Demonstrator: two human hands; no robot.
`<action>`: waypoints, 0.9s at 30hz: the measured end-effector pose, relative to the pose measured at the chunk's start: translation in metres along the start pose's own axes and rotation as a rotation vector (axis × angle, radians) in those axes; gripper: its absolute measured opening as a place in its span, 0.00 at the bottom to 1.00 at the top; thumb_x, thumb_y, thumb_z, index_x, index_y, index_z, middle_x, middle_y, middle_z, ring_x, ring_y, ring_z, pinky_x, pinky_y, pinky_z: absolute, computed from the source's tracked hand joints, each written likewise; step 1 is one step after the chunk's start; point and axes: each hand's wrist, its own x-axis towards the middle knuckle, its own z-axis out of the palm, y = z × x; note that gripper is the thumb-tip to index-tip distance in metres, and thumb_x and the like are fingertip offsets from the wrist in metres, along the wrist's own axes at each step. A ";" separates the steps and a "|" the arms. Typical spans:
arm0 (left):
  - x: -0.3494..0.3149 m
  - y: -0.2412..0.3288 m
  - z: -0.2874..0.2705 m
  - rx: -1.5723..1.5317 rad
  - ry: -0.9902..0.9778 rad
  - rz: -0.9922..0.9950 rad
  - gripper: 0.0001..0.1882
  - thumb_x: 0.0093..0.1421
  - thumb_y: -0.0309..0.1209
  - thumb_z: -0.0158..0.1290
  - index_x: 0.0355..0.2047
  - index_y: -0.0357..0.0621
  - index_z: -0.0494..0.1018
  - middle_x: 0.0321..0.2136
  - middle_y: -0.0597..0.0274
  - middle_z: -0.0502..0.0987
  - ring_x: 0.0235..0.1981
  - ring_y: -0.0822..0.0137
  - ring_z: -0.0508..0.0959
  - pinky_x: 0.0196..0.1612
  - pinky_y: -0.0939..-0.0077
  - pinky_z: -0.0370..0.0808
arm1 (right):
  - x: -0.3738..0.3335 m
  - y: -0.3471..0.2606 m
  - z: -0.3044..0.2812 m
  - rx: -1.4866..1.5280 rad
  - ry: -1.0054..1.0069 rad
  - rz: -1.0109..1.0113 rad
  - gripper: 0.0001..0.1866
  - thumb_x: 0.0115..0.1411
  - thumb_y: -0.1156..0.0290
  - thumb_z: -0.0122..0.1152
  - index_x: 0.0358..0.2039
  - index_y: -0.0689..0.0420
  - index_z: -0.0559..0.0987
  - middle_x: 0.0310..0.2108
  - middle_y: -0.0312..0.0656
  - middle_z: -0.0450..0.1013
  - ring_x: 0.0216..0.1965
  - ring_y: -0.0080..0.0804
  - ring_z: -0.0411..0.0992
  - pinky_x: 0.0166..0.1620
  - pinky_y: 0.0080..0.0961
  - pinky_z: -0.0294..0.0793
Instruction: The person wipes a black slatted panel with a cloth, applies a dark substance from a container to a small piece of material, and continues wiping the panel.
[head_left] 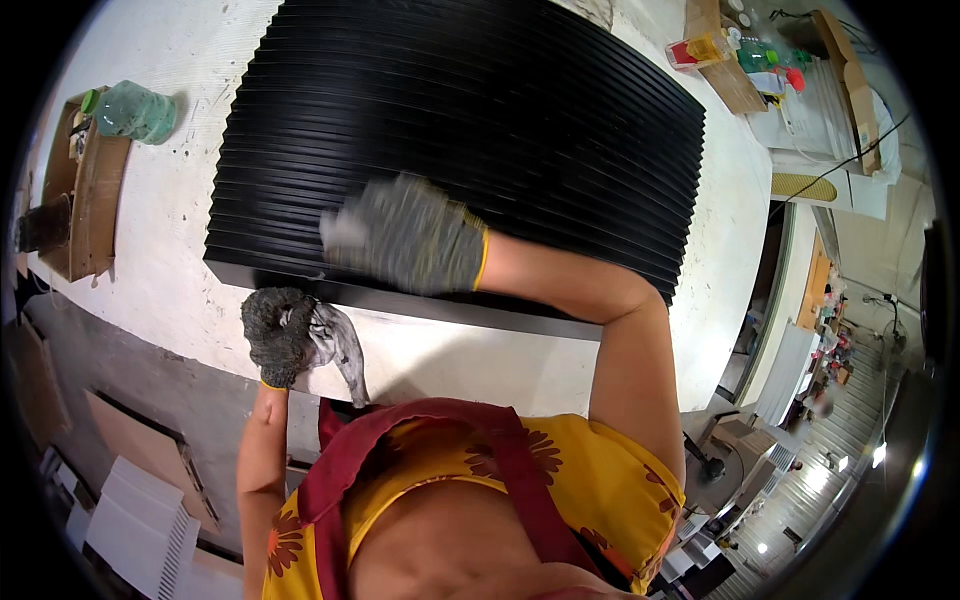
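A large black ribbed panel (480, 110) lies on a white worktable (190, 260). My right hand (405, 235), in a grey work glove, rests flat on the panel's near edge, fingers spread and blurred. My left hand (275, 335), also in a grey glove, is closed around a crumpled grey rag (335, 345) just in front of the panel's near left corner, over the table's front edge.
A green plastic bottle (135, 112) lies at the table's left beside a cardboard box (85, 195). Bottles and small containers (750, 50) crowd the far right end. Cardboard sheets and white slatted panels (135, 520) lie on the floor at lower left.
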 end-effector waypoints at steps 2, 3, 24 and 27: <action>0.002 0.003 -0.001 -0.009 0.015 0.052 0.09 0.46 0.25 0.66 0.28 0.49 0.79 0.28 0.62 0.80 0.32 0.58 0.77 0.40 0.64 0.71 | 0.001 0.083 0.009 -0.037 0.319 -0.022 0.07 0.59 0.67 0.55 0.38 0.48 0.78 0.34 0.38 0.75 0.31 0.35 0.76 0.30 0.36 0.74; 0.002 0.004 0.000 0.001 0.035 0.076 0.09 0.46 0.25 0.66 0.28 0.49 0.79 0.28 0.63 0.80 0.32 0.58 0.77 0.40 0.64 0.71 | -0.003 0.123 -0.008 -0.213 0.229 0.151 0.07 0.59 0.67 0.54 0.37 0.46 0.78 0.33 0.37 0.74 0.27 0.35 0.74 0.27 0.34 0.73; 0.008 0.011 -0.007 -0.029 -0.020 0.047 0.08 0.46 0.25 0.65 0.28 0.47 0.79 0.28 0.62 0.81 0.32 0.58 0.79 0.39 0.64 0.73 | -0.075 0.183 -0.008 -0.554 0.100 0.549 0.13 0.65 0.69 0.49 0.48 0.42 0.75 0.35 0.35 0.74 0.30 0.36 0.73 0.32 0.35 0.73; 0.014 0.011 -0.004 -0.040 -0.022 0.084 0.08 0.46 0.25 0.65 0.28 0.47 0.79 0.28 0.62 0.81 0.32 0.58 0.79 0.39 0.65 0.72 | -0.206 0.273 -0.030 -0.661 0.226 1.114 0.14 0.69 0.62 0.46 0.42 0.49 0.80 0.34 0.41 0.78 0.33 0.42 0.76 0.36 0.37 0.75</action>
